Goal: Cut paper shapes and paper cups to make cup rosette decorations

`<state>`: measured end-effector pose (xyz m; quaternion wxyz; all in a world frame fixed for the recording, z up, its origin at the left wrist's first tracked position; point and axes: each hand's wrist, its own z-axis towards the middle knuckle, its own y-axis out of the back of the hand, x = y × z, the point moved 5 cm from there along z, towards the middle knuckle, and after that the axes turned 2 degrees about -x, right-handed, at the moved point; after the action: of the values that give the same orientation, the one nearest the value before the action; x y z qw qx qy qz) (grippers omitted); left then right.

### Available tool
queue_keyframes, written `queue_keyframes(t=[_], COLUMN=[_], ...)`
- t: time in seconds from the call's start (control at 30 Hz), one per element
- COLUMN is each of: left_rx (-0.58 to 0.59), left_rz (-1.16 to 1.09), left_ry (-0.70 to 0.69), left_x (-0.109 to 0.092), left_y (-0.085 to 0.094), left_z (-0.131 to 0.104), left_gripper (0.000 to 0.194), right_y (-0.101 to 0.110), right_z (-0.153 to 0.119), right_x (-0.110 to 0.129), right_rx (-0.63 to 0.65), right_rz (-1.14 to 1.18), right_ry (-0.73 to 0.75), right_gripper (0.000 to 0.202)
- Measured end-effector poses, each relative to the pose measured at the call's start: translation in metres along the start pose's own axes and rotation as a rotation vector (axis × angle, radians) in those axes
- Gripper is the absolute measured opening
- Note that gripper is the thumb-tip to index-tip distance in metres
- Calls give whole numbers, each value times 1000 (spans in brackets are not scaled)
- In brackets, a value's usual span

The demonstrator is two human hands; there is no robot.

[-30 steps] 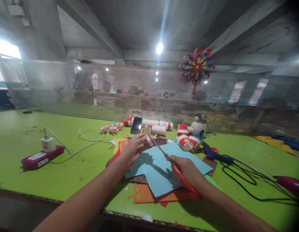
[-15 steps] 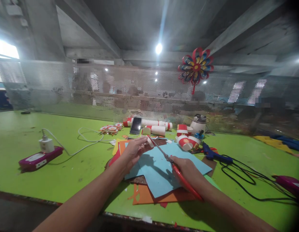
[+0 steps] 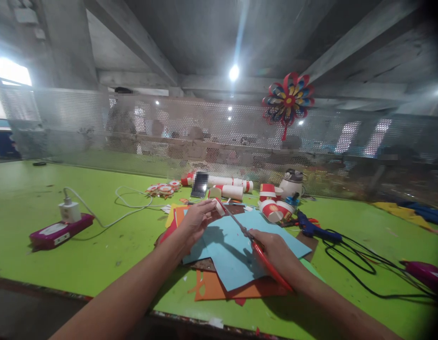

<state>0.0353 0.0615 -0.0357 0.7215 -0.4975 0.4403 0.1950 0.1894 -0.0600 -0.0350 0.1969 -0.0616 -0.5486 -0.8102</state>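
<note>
Over a stack of coloured paper, my left hand (image 3: pixel 199 219) pinches a small white and red paper piece (image 3: pixel 219 207). My right hand (image 3: pixel 270 245) is wrapped round the red handles of a pair of scissors (image 3: pixel 264 260). The metal blades point up and left, their tips at the edge of the small piece. Light blue sheets (image 3: pixel 233 259) lie beneath both hands, with orange paper (image 3: pixel 254 289) under them.
Behind the paper lie red and white paper cups (image 3: pixel 272 209), white rolls (image 3: pixel 231 191) and a phone (image 3: pixel 199 184). A blue glue gun (image 3: pixel 316 229) with black cable is at right, a purple power strip (image 3: pixel 61 231) at left. A mesh screen (image 3: pixel 190 137) stands behind.
The view has shifted very slightly. The scissors' handles have swung a little to the left, while both hands keep nearly the same place and hold.
</note>
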Motion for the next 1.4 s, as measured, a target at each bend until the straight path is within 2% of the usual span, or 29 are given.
queue_keyframes(t=[0.17, 0.33, 0.67, 0.8, 1.07, 1.4], left_rx=[-20, -22, -7, -2, -33, -44], left_rz=[-5, -11, -15, -17, -26, -42], left_ry=[-6, -14, -25, -36, -60, -66], left_x=[0, 1, 3, 5, 4, 5], left_y=[-1, -2, 0, 1, 3, 0], left_z=[-2, -3, 0, 2, 4, 2], left_gripper=[18, 20, 20, 22, 28, 31], right_y=[-3, -4, -7, -7, -4, -3], right_z=[0, 0, 0, -1, 0, 0], right_x=[-4, -4, -6, -4, -2, -4], right_rx=[1, 15, 58, 39, -10, 2], right_rz=[4, -30, -74, -112, -22, -4], right_ry=[-5, -28, -76, -79, -14, -58], right_gripper=[31, 27, 34, 32, 32, 33])
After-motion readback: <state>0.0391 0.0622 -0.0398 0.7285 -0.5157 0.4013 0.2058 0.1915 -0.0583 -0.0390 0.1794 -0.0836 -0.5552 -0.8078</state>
